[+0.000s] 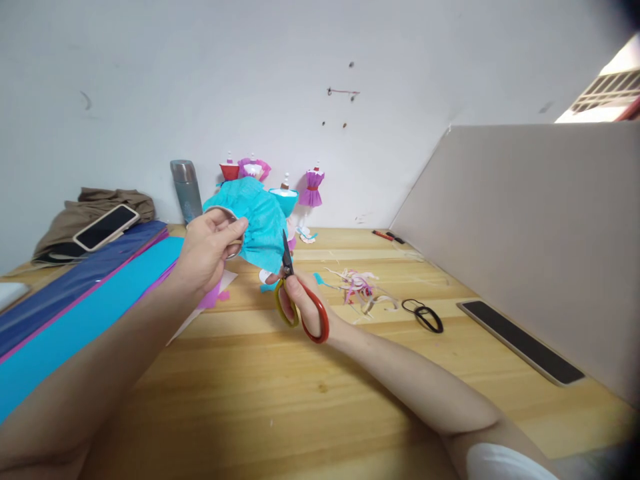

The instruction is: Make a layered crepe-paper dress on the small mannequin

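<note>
My left hand (210, 243) pinches the gathered inner edge of a turquoise ruffled piece (257, 220) and holds it up above the table. The piece flares out to the right of my fingers. My right hand (305, 303) holds scissors (317, 320) with one red and one yellow handle loop. Their dark blades point up and rest at the lower right edge of the ruffle; whether they are parted is hard to tell. Behind the ruffle, a small form with a turquoise top (285, 199) is partly hidden.
Small dressed forms, one purple (313, 190), stand by the wall. Paper scraps (357, 283), black bands (425, 317) and a dark flat device (520, 340) lie right. Turquoise sheets (95, 303), a phone (106, 227) and a bottle (187, 193) are left.
</note>
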The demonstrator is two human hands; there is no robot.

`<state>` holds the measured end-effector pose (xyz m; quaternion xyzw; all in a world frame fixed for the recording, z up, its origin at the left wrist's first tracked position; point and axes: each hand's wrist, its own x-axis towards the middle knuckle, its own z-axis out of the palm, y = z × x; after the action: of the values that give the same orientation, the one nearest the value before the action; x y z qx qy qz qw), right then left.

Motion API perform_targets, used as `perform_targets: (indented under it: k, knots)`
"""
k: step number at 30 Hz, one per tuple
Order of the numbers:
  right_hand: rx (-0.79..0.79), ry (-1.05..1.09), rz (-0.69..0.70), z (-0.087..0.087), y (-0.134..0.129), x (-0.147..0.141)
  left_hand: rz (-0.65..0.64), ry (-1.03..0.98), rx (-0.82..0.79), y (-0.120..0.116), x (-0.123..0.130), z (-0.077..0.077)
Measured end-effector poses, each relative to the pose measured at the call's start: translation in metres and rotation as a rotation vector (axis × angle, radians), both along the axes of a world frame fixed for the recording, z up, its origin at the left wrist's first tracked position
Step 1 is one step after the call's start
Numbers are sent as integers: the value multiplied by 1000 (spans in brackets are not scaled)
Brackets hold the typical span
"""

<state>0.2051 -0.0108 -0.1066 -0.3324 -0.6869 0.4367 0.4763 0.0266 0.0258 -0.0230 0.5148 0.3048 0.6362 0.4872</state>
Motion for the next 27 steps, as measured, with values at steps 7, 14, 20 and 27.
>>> perform_targets:
  k: [7,14,20,27]
  knots:
    - [-61,64,5,-5,-2,-4,4,15,2,-3,-1,2]
    - [-81,82,10,-11,2,-5,-15,6,2,-4,-1,3]
    - [37,41,61,-13,7,-4,-32,27,-1,-3,-2,1]
    - [70,12,33,-12,9,-3,-48,52,29,-5,0,2]
